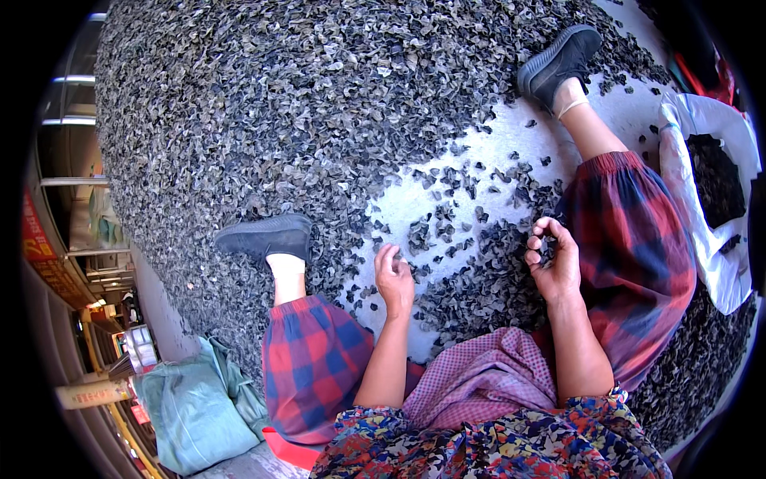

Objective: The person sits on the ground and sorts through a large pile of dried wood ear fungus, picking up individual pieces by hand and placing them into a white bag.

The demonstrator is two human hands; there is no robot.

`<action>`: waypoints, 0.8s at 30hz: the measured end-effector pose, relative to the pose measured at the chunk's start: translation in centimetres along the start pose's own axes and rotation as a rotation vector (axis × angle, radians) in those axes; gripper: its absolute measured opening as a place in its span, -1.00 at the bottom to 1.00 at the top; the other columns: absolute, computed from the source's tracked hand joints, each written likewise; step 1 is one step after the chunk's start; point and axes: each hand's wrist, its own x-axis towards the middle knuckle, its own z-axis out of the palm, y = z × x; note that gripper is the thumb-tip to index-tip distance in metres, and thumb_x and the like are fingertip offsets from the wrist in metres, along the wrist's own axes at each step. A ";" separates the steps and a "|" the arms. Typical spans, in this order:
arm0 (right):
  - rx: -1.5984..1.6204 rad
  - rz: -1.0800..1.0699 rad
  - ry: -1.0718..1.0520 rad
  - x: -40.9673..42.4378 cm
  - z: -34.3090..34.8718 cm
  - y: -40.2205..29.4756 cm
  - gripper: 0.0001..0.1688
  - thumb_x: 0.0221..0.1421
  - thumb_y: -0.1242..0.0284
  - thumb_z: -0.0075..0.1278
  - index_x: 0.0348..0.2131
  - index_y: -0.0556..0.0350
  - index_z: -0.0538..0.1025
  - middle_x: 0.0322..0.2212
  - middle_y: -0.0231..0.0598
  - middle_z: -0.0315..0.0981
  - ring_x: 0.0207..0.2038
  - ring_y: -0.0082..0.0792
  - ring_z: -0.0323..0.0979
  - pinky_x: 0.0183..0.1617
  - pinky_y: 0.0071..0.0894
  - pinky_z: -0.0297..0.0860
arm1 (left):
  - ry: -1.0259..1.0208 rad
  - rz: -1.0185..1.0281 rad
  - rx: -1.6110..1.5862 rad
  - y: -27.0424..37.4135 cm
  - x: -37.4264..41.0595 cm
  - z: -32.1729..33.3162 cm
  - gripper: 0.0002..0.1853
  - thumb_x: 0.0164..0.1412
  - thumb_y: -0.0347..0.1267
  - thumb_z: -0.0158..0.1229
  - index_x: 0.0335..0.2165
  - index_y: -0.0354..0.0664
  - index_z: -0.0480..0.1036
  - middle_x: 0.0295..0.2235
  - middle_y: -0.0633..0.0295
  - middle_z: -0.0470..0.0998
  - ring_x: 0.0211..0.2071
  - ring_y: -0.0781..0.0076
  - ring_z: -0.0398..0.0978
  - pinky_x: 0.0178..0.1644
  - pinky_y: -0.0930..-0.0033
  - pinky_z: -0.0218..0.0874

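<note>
Dried dark fungus pieces, apparently wood ear (287, 114), lie thickly spread over the pale ground in front of me. Between my legs the layer thins to scattered bits, with a denser heap (479, 299) nearer my lap. My left hand (395, 281) hovers by the left edge of this patch, fingers loosely curled and apart, with nothing visible in them. To the right of the heap, beside my right knee, is my right hand (555, 257). Its fingers and thumb curve towards each other; dark pieces show in the gap, but whether they are held or lie behind is unclear.
At the right stands an open white plastic sack (706, 251) with dark pieces inside. My outstretched legs end in a left shoe (266, 236) and a right shoe (559, 63) among the pieces. A folded green sack (191, 413) lies at lower left, near a red strip (290, 449).
</note>
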 end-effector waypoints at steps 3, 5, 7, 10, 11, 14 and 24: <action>-0.029 0.030 0.014 0.1 0.0 0.7 -0.80 0.16 0.35 -0.14 -0.35 0.11 0.41 -0.49 -0.37 0.32 -0.53 -0.51 0.28 -0.57 -0.60 0.18 | 0.011 0.041 0.287 0.3 -0.4 -0.3 -0.59 0.01 -0.46 0.14 -0.09 -0.18 0.41 0.07 0.19 0.29 0.09 0.26 0.21 0.17 0.19 0.02; -0.051 0.041 0.017 0.1 0.1 1.1 -0.80 0.16 0.35 -0.14 -0.36 0.12 0.41 -0.49 -0.38 0.32 -0.53 -0.51 0.28 -0.57 -0.60 0.17 | -0.036 0.117 0.397 1.6 -0.2 0.4 -0.56 0.02 -0.45 0.13 -0.05 -0.12 0.40 0.10 0.16 0.27 0.11 0.20 0.18 0.21 0.14 -0.07; -0.058 0.046 0.013 0.3 -0.2 1.3 -0.80 0.16 0.35 -0.14 -0.36 0.11 0.41 -0.49 -0.38 0.32 -0.53 -0.51 0.28 -0.57 -0.60 0.17 | -0.161 0.160 0.387 3.1 -0.8 1.3 -0.55 0.03 -0.45 0.11 -0.03 -0.06 0.40 0.14 0.12 0.21 0.16 0.11 0.11 0.26 0.08 -0.20; -0.048 0.050 0.000 0.3 -0.3 1.2 -0.80 0.16 0.34 -0.13 -0.36 0.11 0.41 -0.49 -0.38 0.32 -0.53 -0.51 0.28 -0.57 -0.60 0.17 | -0.354 0.424 0.214 4.1 -2.7 2.0 -0.72 0.01 -0.53 0.08 -0.23 -0.17 0.51 -0.05 0.13 0.45 -0.02 0.17 0.37 0.15 0.14 0.04; -0.040 0.049 -0.005 0.2 -0.3 1.1 -0.80 0.16 0.34 -0.13 -0.36 0.11 0.41 -0.49 -0.38 0.32 -0.53 -0.51 0.28 -0.57 -0.60 0.17 | -0.322 0.394 0.136 4.1 -2.8 2.2 -0.74 0.01 -0.54 0.07 -0.25 -0.18 0.51 -0.09 0.13 0.47 -0.06 0.19 0.40 0.12 0.18 0.09; -0.041 0.038 0.009 0.4 -0.5 1.0 -0.80 0.16 0.34 -0.13 -0.36 0.10 0.41 -0.48 -0.38 0.32 -0.53 -0.52 0.27 -0.57 -0.60 0.16 | -0.184 0.307 0.061 4.9 -2.1 2.8 -0.77 0.01 -0.55 0.06 -0.29 -0.20 0.51 -0.19 0.10 0.51 -0.15 0.21 0.45 -0.04 0.33 0.25; -0.054 0.055 -0.003 0.3 -0.4 1.3 -0.79 0.16 0.34 -0.14 -0.36 0.12 0.41 -0.47 -0.36 0.31 -0.52 -0.49 0.27 -0.56 -0.60 0.16 | -0.108 0.393 0.201 6.2 4.6 6.4 -0.59 -0.10 -0.40 0.25 -0.17 -0.11 0.48 -0.34 0.21 0.49 -0.20 0.15 0.40 -0.04 0.25 0.20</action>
